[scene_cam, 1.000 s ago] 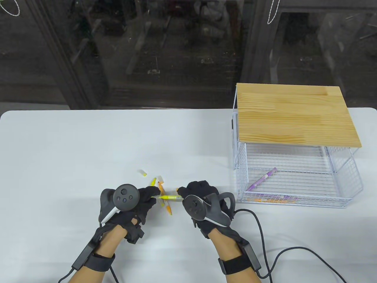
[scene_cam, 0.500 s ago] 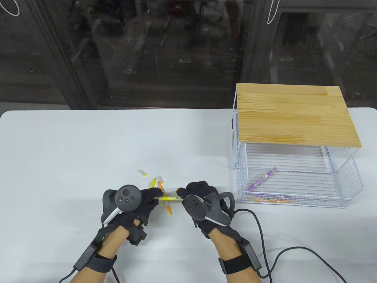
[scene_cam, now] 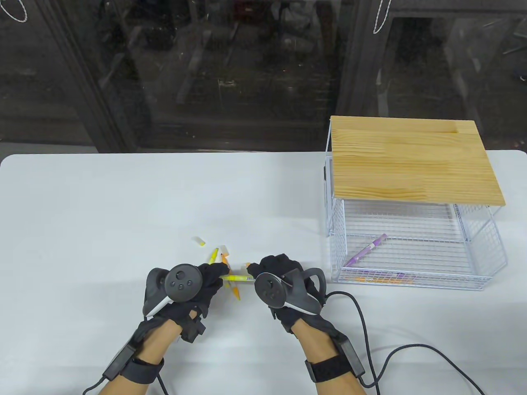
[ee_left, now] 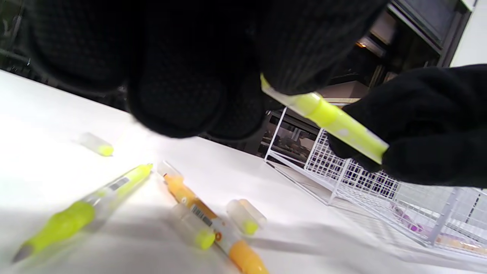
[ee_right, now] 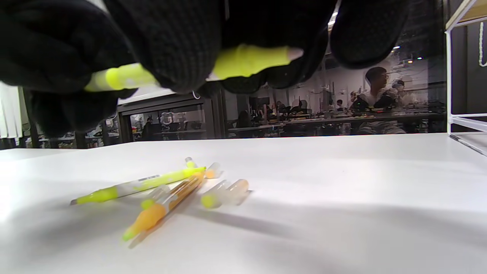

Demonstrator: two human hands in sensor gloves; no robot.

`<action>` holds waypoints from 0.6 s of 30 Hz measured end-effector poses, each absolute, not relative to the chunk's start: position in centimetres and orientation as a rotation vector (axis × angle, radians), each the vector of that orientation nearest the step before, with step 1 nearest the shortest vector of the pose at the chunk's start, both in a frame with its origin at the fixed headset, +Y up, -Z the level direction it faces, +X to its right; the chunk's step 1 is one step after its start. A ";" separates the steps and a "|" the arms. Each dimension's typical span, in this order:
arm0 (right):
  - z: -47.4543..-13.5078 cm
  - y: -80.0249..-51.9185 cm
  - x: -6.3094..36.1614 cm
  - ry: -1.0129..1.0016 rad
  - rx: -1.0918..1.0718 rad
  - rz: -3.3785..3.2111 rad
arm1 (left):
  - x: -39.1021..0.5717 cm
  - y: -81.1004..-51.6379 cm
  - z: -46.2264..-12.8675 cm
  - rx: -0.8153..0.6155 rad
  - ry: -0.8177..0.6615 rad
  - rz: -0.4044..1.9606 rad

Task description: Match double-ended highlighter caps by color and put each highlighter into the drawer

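Note:
Both hands hold one yellow highlighter (scene_cam: 238, 278) level above the table. My left hand (scene_cam: 217, 275) pinches its left end and my right hand (scene_cam: 252, 272) grips its right end. In the left wrist view the yellow highlighter (ee_left: 331, 121) spans from my fingers to the right glove. In the right wrist view its yellow tip (ee_right: 251, 59) sticks out between the fingers. Below on the table lie an orange highlighter (scene_cam: 233, 286), a second yellow highlighter (scene_cam: 213, 256) and loose caps (scene_cam: 199, 241). A purple highlighter (scene_cam: 366, 249) lies in the open wire drawer (scene_cam: 416, 282).
The drawer belongs to a white wire rack with a wooden top (scene_cam: 411, 158) at the right. More translucent caps (ee_right: 224, 195) lie beside the orange highlighter (ee_right: 167, 205). Glove cables (scene_cam: 370, 329) trail over the table's front right.
My left hand has slid a little to the right along the yellow highlighter, so less of its barrel shows between the hands. The right hand has hardly moved.

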State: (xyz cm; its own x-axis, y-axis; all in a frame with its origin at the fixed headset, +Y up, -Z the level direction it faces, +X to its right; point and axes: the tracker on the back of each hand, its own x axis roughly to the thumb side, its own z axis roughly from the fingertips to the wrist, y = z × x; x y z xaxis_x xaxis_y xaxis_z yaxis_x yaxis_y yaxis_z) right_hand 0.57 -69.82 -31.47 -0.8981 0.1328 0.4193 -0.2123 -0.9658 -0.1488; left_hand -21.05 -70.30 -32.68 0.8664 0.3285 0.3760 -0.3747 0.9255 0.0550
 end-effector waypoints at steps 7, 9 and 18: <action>-31.3 -69.8 0.3 -0.305 0.681 2.885 | -20.3 -69.9 -32.1 0.198 -0.438 0.302; -31.1 -69.5 0.4 -0.342 0.690 2.850 | -20.4 -69.3 -31.9 0.224 -0.432 0.297; -30.6 -68.5 0.0 -0.374 0.656 2.745 | -22.4 -66.6 -31.0 0.316 -0.411 0.554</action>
State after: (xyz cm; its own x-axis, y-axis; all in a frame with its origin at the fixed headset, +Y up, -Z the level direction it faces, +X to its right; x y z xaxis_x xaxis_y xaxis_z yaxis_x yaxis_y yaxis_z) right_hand 0.02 -68.51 -30.62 -0.8530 0.2208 0.4728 -0.3392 -0.9231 -0.1809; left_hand -22.41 -66.61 -30.99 0.7730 0.4405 0.4565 -0.5645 0.8060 0.1782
